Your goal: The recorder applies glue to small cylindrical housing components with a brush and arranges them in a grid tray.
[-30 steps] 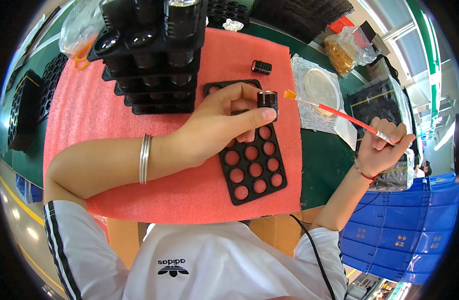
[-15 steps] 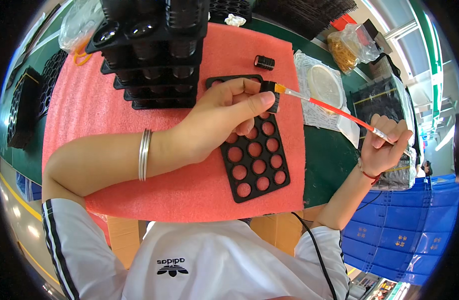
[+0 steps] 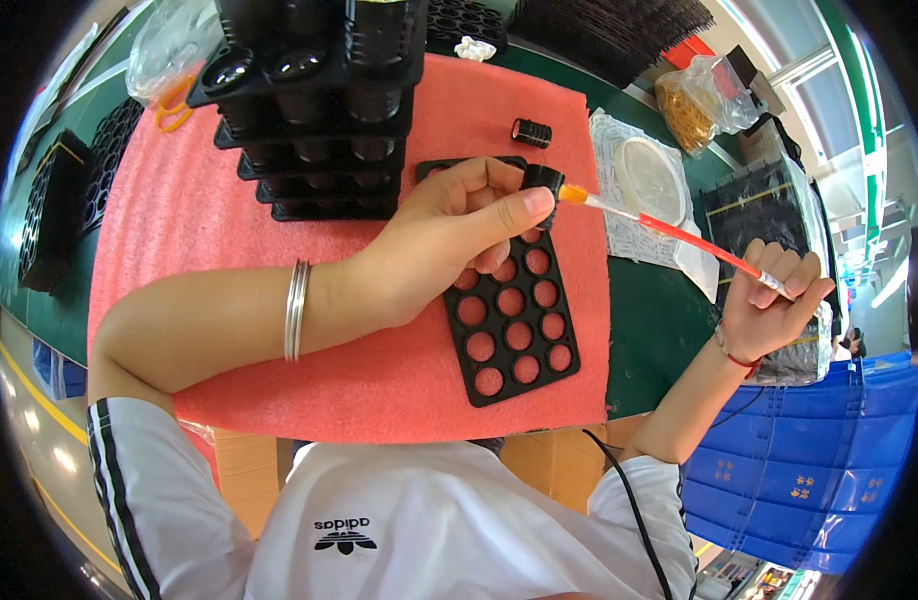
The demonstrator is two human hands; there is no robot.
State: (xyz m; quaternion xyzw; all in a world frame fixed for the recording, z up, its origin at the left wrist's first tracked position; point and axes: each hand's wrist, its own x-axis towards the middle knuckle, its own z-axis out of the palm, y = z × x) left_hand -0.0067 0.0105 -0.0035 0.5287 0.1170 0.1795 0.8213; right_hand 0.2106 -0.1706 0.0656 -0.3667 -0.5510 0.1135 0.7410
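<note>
Between the thumb and fingers of my left hand (image 3: 469, 215) is a small black lens barrel (image 3: 544, 180), held above a black tray with round holes (image 3: 494, 302). My right hand (image 3: 769, 300) grips the rear end of a red-handled paintbrush (image 3: 679, 235). The brush's yellowish bristles lie beside the barrel's upper right edge; whether they touch it I cannot tell. A second black barrel (image 3: 531, 133) lies on its side beyond the tray, on the pink foam mat (image 3: 229, 390).
A tall stack of black trays with round pieces (image 3: 324, 130) rises at the far left of the mat. To the right, a round whitish dish (image 3: 649, 175) sits on printed paper. A clear bag of yellow bands (image 3: 689, 110) and blue crates (image 3: 789, 470) are farther right.
The brush has shifted slightly right with my right hand, its bristles drawing back from the barrel. In my left hand the barrel has tilted a little.
</note>
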